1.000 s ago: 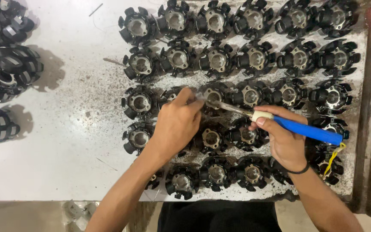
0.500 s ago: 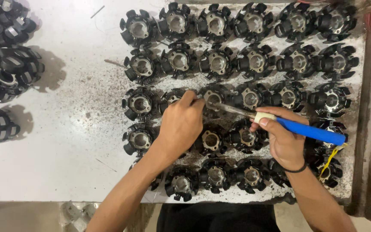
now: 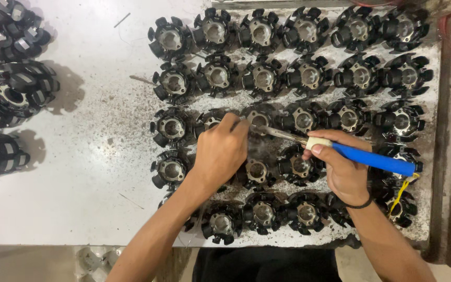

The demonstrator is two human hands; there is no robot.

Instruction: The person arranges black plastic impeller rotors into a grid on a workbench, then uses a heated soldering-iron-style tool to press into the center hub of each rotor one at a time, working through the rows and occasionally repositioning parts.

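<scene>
Many parts: black stator-like cores with radial teeth cover the white worktable [image 3: 79, 209], set out in rows across its right half.
Left edge: stacked cores [image 3: 11, 94] stand in piles along the table's left edge, well apart from the rows, and cast dark shadows to their right.
Bare middle: the table between the piles and the rows is speckled with dark grit, thickest near the rows.
Left column: a core [image 3: 171, 127] at the left end of the third row lies just beside the left hand's knuckles; another core [image 3: 172, 169] sits below it, next to the wrist.
Left hand: the left hand [image 3: 220, 154] reaches in from the table's near edge, fingers curled and pressed together, tips bunched on something thin at the core being worked; what they pinch is too small to tell.
Worked core: the core [image 3: 259, 119] lies in the third row, near the middle of the table, touching the left fingertips, with the iron's tip at its rim.
Soldering iron: the blue-handled soldering iron [image 3: 371, 159] lies slanted, metal tip pointing left toward the worked core, handle running toward the table's right edge.
Right hand: the right hand [image 3: 340, 167] wraps the iron's handle, fingers closed around it, thumb on the pale collar; a dark band circles the wrist.
Right edge: a core with yellow wires [image 3: 400, 201] sits near the right edge, under the handle's end.
</scene>
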